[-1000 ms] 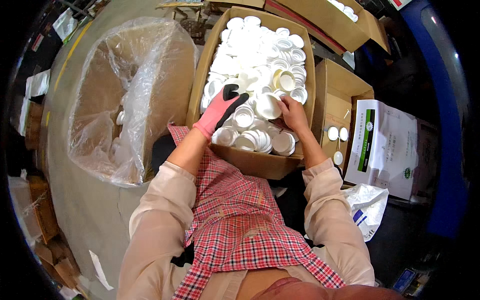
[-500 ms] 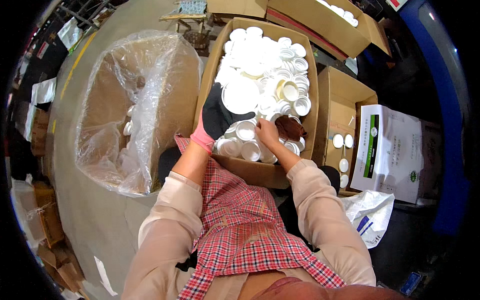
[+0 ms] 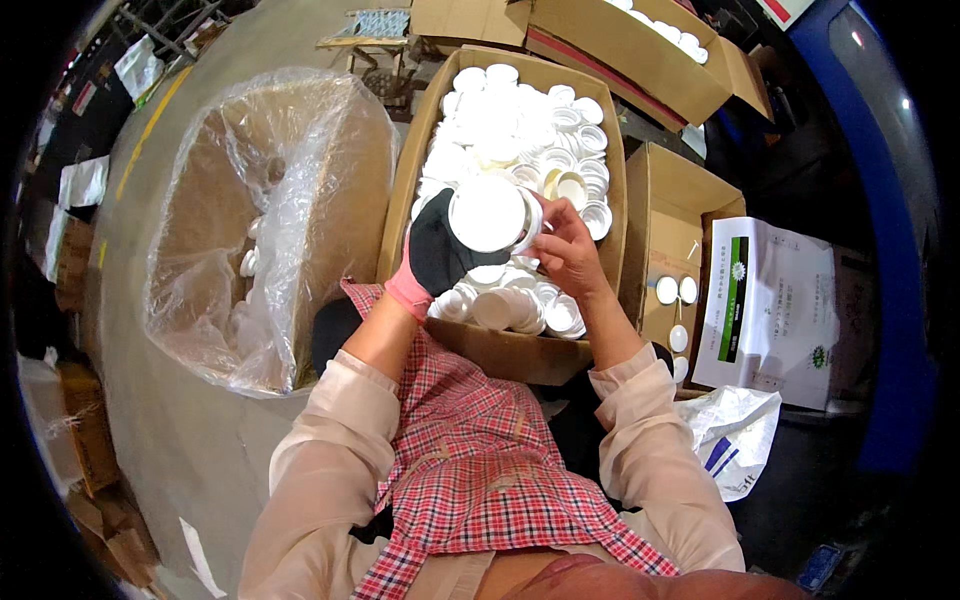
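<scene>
My left hand (image 3: pixel 440 250), in a black glove with a pink cuff, grips a large round white lid (image 3: pixel 485 214) from its left side. Bare, my right hand (image 3: pixel 572 250) pinches a second white lid (image 3: pixel 531 222), seen nearly edge-on against the right side of the first. Both lids are held above a cardboard box (image 3: pixel 612 260) heaped with white plastic lids (image 3: pixel 500 125). Some of these lie face up with threaded inner rims showing. My fingertips are partly hidden behind the lids.
On the left stands a carton lined with clear plastic (image 3: pixel 335 190), a few white lids inside. To the right are a shallow cardboard box (image 3: pixel 660 215) with several white discs, a printed white carton (image 3: pixel 780 310) and a white plastic bag (image 3: pixel 740 430). Another carton (image 3: pixel 640 75) stands behind.
My right hand has risen from the near right of the pile to the held lid and now grips a second lid. The brown crumpled thing beside it no longer shows.
</scene>
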Tool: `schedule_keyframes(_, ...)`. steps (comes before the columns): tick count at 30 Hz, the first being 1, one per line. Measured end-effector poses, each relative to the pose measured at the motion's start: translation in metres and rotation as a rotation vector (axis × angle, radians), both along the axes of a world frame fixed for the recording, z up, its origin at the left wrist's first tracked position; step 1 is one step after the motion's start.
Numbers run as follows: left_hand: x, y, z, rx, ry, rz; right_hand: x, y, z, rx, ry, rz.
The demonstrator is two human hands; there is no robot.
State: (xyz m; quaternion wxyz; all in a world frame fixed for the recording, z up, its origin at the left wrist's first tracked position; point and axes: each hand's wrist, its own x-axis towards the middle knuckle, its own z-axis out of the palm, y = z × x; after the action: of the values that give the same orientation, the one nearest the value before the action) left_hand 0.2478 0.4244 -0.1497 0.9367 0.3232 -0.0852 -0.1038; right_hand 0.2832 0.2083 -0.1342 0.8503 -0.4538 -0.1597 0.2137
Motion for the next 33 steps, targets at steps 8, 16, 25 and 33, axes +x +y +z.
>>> schedule_keyframes(8,-0.003,-0.015,0.024,0.869,-0.526,0.405,-0.009,-0.01,0.022,-0.456,-0.543,-0.281)
schedule_keyframes(16,-0.006,-0.029,0.019,0.967,-0.421,0.33,-0.023,0.009,0.026,-0.836,-1.018,-0.448)
schedule_keyframes(25,-0.005,-0.023,0.008,0.982,-0.458,0.354,-0.024,0.013,0.034,-0.85,-1.113,-0.377)
schedule_keyframes(33,-0.005,-0.019,0.009,1.006,-0.508,0.33,-0.025,0.012,0.036,-0.867,-1.103,-0.356)
